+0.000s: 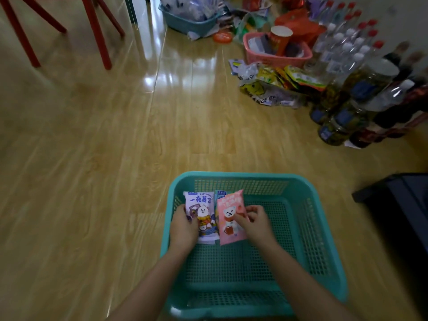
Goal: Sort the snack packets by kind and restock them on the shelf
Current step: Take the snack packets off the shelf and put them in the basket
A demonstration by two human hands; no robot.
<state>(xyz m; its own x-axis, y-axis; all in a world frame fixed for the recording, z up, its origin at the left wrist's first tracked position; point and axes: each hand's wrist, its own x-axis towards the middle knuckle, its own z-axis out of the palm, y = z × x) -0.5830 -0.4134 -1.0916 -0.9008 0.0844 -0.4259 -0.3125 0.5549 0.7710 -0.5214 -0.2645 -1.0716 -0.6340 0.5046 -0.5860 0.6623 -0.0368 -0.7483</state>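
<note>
Partly under right hand [257,224], pink packet [228,220]

A glossy wood floor [115,135] is seen; the perforated basket [319,228] looks plastic, and the packets [229,218] look smooth, printed.

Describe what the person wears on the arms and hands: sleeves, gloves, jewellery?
The left hand and right hand are bare: no gloves, rings, watch or bracelet visible. Both forearms are uncovered to the picture's bottom edge; no sleeve shows.
</note>
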